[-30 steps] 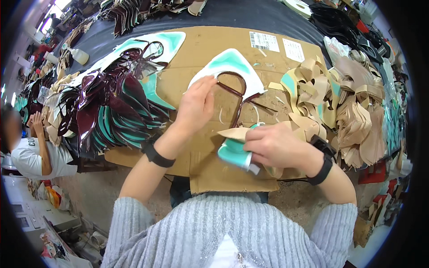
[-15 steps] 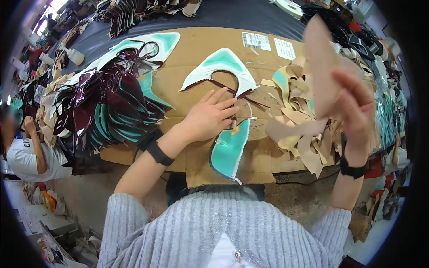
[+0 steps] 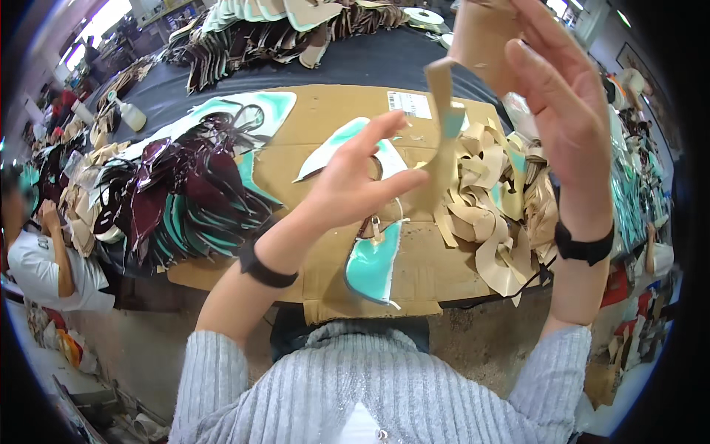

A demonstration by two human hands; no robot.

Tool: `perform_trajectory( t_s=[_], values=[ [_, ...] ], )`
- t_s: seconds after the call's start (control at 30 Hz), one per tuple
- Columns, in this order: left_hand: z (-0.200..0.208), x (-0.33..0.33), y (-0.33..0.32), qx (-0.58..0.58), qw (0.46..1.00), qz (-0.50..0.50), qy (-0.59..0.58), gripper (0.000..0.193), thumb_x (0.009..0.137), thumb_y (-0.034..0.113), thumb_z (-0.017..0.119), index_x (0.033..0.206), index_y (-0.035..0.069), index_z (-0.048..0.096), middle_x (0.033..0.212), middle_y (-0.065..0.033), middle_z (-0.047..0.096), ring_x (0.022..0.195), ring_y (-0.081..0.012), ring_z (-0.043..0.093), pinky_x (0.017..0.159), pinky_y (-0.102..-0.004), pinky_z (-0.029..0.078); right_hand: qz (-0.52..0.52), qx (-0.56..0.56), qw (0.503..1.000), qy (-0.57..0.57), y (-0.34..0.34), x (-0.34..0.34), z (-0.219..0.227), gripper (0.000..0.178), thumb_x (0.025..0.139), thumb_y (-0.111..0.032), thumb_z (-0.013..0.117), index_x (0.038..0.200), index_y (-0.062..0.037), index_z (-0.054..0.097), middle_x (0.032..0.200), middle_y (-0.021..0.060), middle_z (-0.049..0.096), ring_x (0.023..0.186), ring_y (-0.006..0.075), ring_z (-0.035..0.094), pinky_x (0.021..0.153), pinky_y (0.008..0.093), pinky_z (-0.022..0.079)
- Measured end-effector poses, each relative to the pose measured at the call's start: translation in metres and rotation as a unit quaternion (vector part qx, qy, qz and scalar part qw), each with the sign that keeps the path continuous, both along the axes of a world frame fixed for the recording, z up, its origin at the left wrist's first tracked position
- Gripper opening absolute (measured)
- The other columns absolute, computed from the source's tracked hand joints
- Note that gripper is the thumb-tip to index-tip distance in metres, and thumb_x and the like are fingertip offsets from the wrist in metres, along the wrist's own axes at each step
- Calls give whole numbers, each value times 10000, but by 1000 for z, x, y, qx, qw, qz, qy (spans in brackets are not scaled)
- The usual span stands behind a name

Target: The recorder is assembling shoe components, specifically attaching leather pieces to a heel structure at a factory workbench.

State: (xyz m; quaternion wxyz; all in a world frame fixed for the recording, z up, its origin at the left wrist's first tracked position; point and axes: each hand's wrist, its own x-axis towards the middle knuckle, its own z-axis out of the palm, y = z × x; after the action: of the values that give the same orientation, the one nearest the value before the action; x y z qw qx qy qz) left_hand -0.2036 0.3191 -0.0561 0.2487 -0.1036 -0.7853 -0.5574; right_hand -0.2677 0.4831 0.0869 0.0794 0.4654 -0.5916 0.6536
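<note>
My left hand (image 3: 347, 181) is lifted over the cardboard, thumb and fingers apart, with nothing in it. Beneath it, partly covered, lies a curved white-and-teal shoe upper piece (image 3: 344, 137) with dark trim. Nearer me is a rounded teal piece (image 3: 372, 270) with a white edge and a small metal zipper pull at its top. High on the right, my right hand (image 3: 566, 103) grips a beige sheet piece (image 3: 484, 41). A narrow beige strip (image 3: 441, 96) hangs beside that sheet; whether the two are joined I cannot tell.
Glossy dark-red pieces with teal backing (image 3: 177, 181) are heaped on the left. Loose beige pieces (image 3: 481, 214) pile up on the right of the cardboard (image 3: 314, 255). Further back are more stacked pieces (image 3: 251, 48) and a white bottle (image 3: 132, 115). Another person (image 3: 55, 263) sits at far left.
My left hand has risen off the white-and-teal piece and opened its thumb outward. My right hand has moved up and slightly left with the beige piece; a strip now dangles beside it.
</note>
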Motion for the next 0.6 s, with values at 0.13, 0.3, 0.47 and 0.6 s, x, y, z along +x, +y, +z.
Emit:
perform_trajectory(
  t_s=[0.13, 0.3, 0.47, 0.6],
  values=[
    [-14, -19, -5, 45, 990, -38, -127, 316, 806, 250, 700, 983, 0, 622, 694, -7, 525, 651, -99, 488, 597, -281, 408, 28, -8, 987, -161, -3, -4, 7, 482, 863, -11, 540, 1329, 51, 436, 1270, 156, 507, 1103, 173, 556, 941, 277, 451],
    [1, 1, -32, 45, 971, -27, -235, 225, 846, 233, 670, 835, 12, 633, 555, 74, 452, 511, -20, 401, 452, -225, 305, 4, 50, 981, -189, 30, -55, -22, 639, 770, 99, 422, 1401, 64, 324, 1435, 169, 387, 1189, 202, 532, 984, 292, 446],
    [16, 16, -62, 155, 943, -167, -242, 176, 884, 236, 647, 825, 71, 650, 607, 102, 506, 495, 37, 363, 422, -166, 247, 36, 80, 943, -320, 44, -85, -54, 621, 752, 118, 395, 1371, 69, 369, 1373, 159, 463, 1125, 184, 576, 936, 275, 487],
    [27, 14, -68, -67, 995, -10, -76, 58, 829, 96, 658, 824, 44, 632, 695, 31, 593, 635, -55, 512, 629, -235, 401, 21, 93, 926, -365, 47, -90, -69, 542, 779, 92, 435, 1321, 75, 429, 1284, 150, 544, 1032, 186, 629, 885, 279, 522]
  ],
)
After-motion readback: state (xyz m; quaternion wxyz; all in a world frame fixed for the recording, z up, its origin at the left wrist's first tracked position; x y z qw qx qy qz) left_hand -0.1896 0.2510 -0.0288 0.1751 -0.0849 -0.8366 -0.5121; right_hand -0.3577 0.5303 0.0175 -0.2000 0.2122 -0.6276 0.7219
